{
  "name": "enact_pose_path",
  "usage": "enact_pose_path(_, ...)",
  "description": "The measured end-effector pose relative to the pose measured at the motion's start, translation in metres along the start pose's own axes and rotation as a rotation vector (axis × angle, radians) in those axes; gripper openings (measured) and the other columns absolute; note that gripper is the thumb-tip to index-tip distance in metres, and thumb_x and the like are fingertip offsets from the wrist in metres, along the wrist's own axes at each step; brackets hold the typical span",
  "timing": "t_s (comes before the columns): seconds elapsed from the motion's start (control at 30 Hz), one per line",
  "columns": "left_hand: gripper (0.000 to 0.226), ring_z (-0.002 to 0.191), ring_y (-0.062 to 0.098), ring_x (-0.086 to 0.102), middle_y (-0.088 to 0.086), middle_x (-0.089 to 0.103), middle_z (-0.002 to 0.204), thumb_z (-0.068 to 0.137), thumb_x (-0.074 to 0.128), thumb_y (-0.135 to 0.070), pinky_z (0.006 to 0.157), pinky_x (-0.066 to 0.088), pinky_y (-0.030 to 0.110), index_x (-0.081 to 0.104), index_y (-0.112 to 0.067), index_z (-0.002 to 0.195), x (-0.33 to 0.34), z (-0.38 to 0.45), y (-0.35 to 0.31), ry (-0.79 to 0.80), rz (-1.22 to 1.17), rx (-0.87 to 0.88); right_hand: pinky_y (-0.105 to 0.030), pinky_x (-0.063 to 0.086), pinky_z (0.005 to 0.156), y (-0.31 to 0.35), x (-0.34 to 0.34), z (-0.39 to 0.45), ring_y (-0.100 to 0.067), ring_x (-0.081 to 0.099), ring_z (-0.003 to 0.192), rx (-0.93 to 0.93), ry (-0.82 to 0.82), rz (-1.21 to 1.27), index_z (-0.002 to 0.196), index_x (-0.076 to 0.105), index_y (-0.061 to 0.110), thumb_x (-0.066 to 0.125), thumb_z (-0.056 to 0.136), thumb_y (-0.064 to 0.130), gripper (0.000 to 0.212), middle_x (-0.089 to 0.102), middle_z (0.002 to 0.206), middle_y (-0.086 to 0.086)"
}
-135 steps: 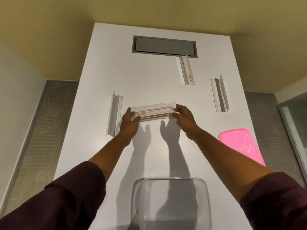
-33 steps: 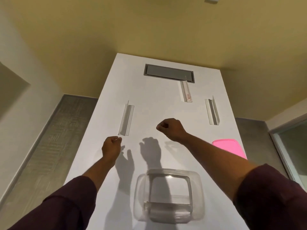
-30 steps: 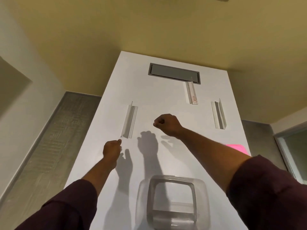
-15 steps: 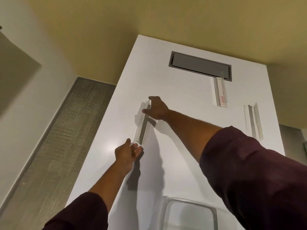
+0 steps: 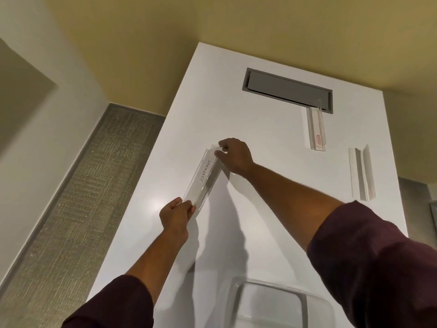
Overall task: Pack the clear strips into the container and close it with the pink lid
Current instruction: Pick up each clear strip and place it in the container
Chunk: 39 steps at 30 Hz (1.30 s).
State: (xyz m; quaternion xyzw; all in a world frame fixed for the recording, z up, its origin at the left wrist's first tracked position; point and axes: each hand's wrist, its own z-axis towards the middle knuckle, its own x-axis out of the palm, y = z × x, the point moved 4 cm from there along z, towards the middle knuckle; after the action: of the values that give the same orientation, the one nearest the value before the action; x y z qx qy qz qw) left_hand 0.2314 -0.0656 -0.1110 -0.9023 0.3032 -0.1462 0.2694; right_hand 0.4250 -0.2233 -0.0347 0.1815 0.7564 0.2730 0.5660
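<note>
White table (image 5: pixel 272 143), long and narrow, set against yellow walls; grey carpet along its left edge. Grey hatch (image 5: pixel 287 89) sunk near the far edge. Left hand (image 5: pixel 176 215) pinches the near end of a clear strip (image 5: pixel 204 178), right hand (image 5: pixel 234 156) pinches its far end, close to the left edge. Two more strips (image 5: pixel 316 129) (image 5: pixel 361 174) lie toward the right edge. Clear container (image 5: pixel 274 304) sits at the near edge.

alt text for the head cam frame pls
Both hands grip one clear strip by its ends: the left hand near, the right hand far, over a white table. Two more strips lie right; the clear container sits at the bottom edge.
</note>
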Motion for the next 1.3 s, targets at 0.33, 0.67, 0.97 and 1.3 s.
enact_pose_path(0.33, 0.055, 0.084, 0.019, 0.064, 0.006, 0.066, 0.101, 0.084, 0.066, 0.002, 0.065, 0.049, 0.021, 0.059, -0.021, 0.134, -0.014, -0.062, 0.004, 0.157, 0.558, 0.349, -0.022, 0.051, 0.081, -0.045, -0.057, -0.136, 0.001, 0.060, 0.076, -0.010, -0.188, 0.229, 0.133, 0.059, 0.033, 0.084, 0.078, 0.023, 0.061, 0.064, 0.095, 0.005)
enact_pose_path(0.67, 0.053, 0.084, 0.013, 0.058, -0.001, 0.040, 0.098, 0.072, 0.083, -0.007, 0.079, 0.052, 0.019, 0.068, -0.029, 0.119, -0.014, -0.169, 0.038, 0.516, 1.155, 0.810, -0.023, 0.045, 0.071, -0.107, -0.103, -0.315, -0.004, 0.051, 0.067, 0.067, -0.049, 0.093, 0.108, 0.067, 0.047, 0.093, 0.067, 0.023, 0.054, 0.055, 0.085, 0.005)
enact_pose_path(0.97, 0.035, 0.113, 0.013, 0.054, -0.004, 0.040, 0.131, 0.078, 0.078, -0.002, 0.092, 0.054, 0.036, 0.071, -0.015, 0.109, -0.031, -0.235, 0.091, 0.696, 1.237, 0.978, -0.023, 0.053, 0.065, -0.142, -0.105, -0.424, -0.007, 0.059, 0.059, 0.100, -0.135, 0.089, 0.106, 0.073, 0.032, 0.092, 0.069, 0.017, 0.044, 0.047, 0.105, 0.009)
enact_pose_path(1.3, 0.037, 0.137, 0.015, 0.046, -0.002, 0.056, 0.142, 0.083, 0.074, -0.026, 0.109, 0.035, 0.027, 0.069, -0.036, 0.119, -0.058, -0.247, 0.126, 0.544, 1.671, 1.171, -0.029, 0.047, 0.079, -0.153, -0.073, -0.477, -0.012, 0.063, 0.096, 0.079, -0.130, -0.314, 0.111, 0.072, 0.039, 0.082, 0.075, 0.039, 0.037, 0.072, 0.105, 0.016)
